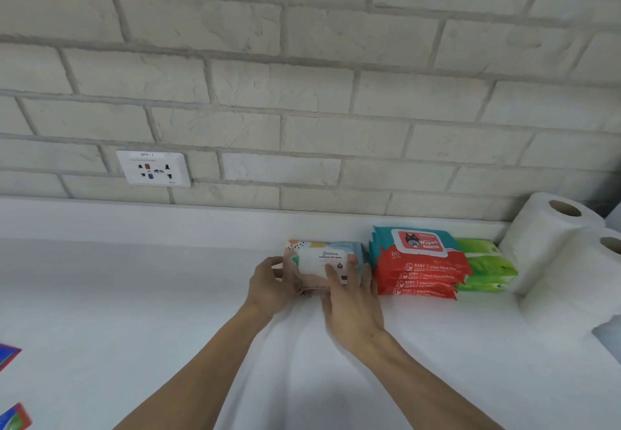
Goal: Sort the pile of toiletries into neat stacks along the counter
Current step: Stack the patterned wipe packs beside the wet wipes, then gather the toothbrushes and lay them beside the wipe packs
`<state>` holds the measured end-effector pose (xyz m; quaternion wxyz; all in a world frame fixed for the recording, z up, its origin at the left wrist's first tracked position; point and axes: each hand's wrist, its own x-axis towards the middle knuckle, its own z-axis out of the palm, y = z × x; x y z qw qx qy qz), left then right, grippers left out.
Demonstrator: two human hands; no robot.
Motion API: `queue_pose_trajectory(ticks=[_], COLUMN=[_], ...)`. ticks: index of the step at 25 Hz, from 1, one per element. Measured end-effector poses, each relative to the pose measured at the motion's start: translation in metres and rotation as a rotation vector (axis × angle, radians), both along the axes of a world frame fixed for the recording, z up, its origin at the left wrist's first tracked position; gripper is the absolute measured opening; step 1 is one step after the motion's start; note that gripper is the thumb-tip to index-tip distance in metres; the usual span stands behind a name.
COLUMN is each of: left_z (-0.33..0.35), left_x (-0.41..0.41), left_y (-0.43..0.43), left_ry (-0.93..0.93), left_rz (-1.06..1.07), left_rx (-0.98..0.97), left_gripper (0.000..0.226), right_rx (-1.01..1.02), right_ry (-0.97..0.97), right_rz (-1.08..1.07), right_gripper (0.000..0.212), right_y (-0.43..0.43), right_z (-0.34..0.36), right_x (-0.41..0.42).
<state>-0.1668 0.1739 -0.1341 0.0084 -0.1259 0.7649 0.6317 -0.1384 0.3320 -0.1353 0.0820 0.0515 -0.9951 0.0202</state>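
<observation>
I see the Stalove wet wipes pack (322,260) between both hands at the back of the white desk (134,295), just left of a stack of baby wipes (420,268). The left hand (268,285) grips the pack's left end with curled fingers (274,263). The right hand (353,308) lays fairly straight fingers (332,276) against its front and right side. The pack's long axis runs left to right along the wall, label facing up and toward me. I read "Stalove CLEANING WET WIPES". The red-and-teal stack says "Wipes", "80" and "BABY"; the wall socket (154,169) is tagged "BPP-1".
</observation>
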Motion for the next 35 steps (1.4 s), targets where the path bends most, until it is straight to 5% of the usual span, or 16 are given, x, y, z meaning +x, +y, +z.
queue_pose_trajectory(ticks=[4, 10, 15, 21, 27, 35], left_z=[0.004, 0.007, 0.006, 0.016, 0.026, 0.028], left_x=[0.001, 0.007, 0.018, 0.047, 0.101, 0.173], left_y=[-0.001, -0.006, -0.017, -0.047, -0.088, -0.188], left_ry=[0.023, -0.013, -0.085, 0.008, 0.091, 0.158], left_rz=[-0.069, -0.15, -0.168, -0.115, -0.045, 0.118], left_rx=[-0.018, -0.126, -0.234, -0.24, -0.18, -0.25], left_gripper=[0.013, 0.013, 0.073, 0.041, 0.028, 0.02], right_rx=[-0.022, -0.048, -0.096, -0.124, -0.328, -0.637], right_ry=[-0.022, -0.019, -0.05, -0.114, -0.044, -0.198], right_rz=[0.001, 0.008, 0.026, -0.081, 0.115, 0.308], right_gripper=[0.064, 0.067, 0.06, 0.06, 0.044, 0.031], right_y=[-0.007, 0.001, 0.001, -0.032, -0.096, -0.183], right_z=[-0.006, -0.01, -0.006, 0.013, 0.024, 0.018], right_x=[0.006, 0.004, 0.003, 0.018, 0.049, 0.119])
